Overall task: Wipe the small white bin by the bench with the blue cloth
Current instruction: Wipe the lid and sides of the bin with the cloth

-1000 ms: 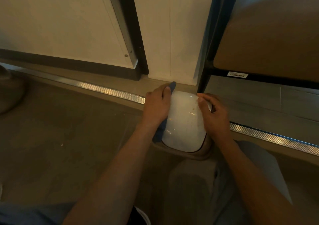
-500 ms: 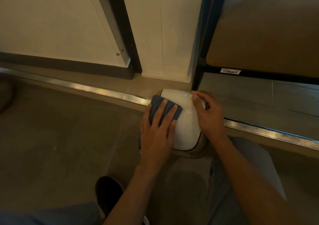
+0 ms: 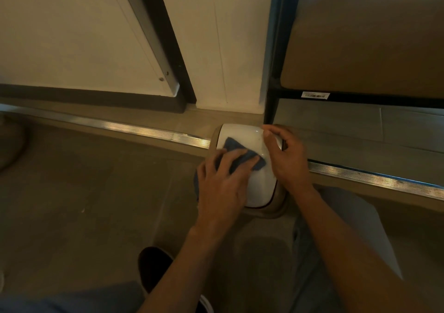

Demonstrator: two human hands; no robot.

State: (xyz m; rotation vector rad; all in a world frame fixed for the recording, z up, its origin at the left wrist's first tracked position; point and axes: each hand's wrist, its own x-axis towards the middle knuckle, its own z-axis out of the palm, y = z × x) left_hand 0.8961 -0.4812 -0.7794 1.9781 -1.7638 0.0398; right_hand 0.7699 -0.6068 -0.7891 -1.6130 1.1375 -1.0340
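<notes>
Pressing flat, the left hand (image 3: 222, 183) spreads nearly straight fingers over the blue cloth (image 3: 236, 153) on the lid of the small white bin (image 3: 258, 180), which stands on the floor by the bench leg (image 3: 270, 106). The right hand (image 3: 286, 156) curls round the bin's far edge, steadying it. A hard sideways stroke could tip or skid the light bin; the loosely held cloth might bunch.
</notes>
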